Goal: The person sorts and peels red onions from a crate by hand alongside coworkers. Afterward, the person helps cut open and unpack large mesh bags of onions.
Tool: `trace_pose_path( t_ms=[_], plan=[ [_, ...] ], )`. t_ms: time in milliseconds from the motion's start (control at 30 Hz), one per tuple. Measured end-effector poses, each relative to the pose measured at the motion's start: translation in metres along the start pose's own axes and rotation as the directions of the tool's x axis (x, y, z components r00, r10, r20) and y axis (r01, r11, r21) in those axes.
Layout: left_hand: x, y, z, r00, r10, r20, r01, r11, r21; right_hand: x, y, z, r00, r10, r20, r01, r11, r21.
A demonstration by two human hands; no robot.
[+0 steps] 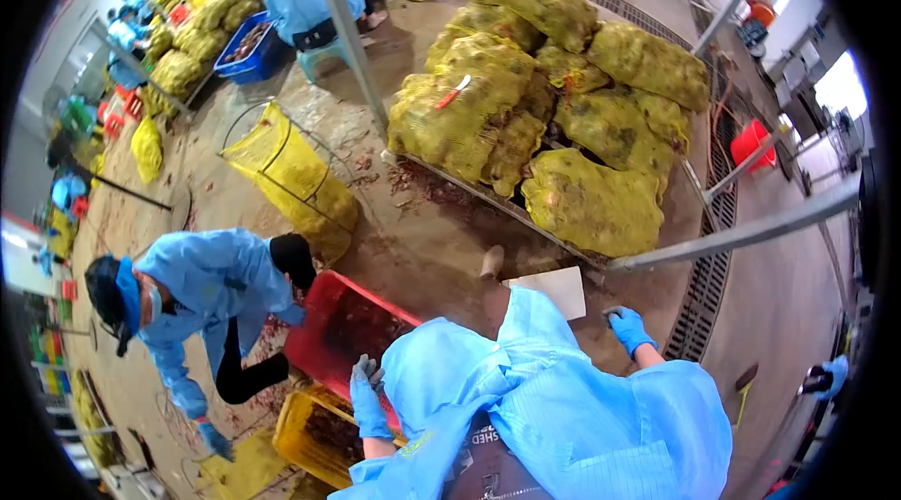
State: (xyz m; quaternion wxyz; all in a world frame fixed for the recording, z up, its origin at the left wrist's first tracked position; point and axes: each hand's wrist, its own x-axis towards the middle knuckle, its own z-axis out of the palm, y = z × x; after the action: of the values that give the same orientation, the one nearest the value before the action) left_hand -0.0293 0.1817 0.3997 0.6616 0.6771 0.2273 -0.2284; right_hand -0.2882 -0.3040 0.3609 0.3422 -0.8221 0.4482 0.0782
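My left hand [369,399], in a blue glove, is beside the red crate [310,342] and above the yellow crate [293,425]. Its fingers are curled at a greyish thing too unclear to name. On the right, my right hand [629,329], also blue-gloved, is near a white board [554,292]. Its fingers are closed around something small and dark that I cannot make out. Dark reddish pieces lie inside both crates. Blue clothing [601,406] covers my body between the hands.
A co-worker [202,280] in blue bends at the left, one gloved hand low. Full yellow net sacks [591,200] fill a metal-framed platform, with a red-handled knife [452,92] on top. A yellow net [296,181] hangs in a wire stand. Metal bars [751,233] cross the right side.
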Motion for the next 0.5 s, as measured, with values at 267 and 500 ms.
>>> trace_pose_path(
  t_ms=[267,500],
  plan=[
    [0.039,0.062,0.051,0.963,0.047,0.265,-0.093,0.982,0.163,-0.1,0.049,0.017,0.975,0.22,-0.013,-0.217,0.97,0.108],
    [0.049,0.06,0.064,0.96,0.057,0.273,-0.089,0.991,0.105,-0.103,0.021,-0.022,0.955,0.275,0.109,-0.264,0.958,-0.111]
  ],
)
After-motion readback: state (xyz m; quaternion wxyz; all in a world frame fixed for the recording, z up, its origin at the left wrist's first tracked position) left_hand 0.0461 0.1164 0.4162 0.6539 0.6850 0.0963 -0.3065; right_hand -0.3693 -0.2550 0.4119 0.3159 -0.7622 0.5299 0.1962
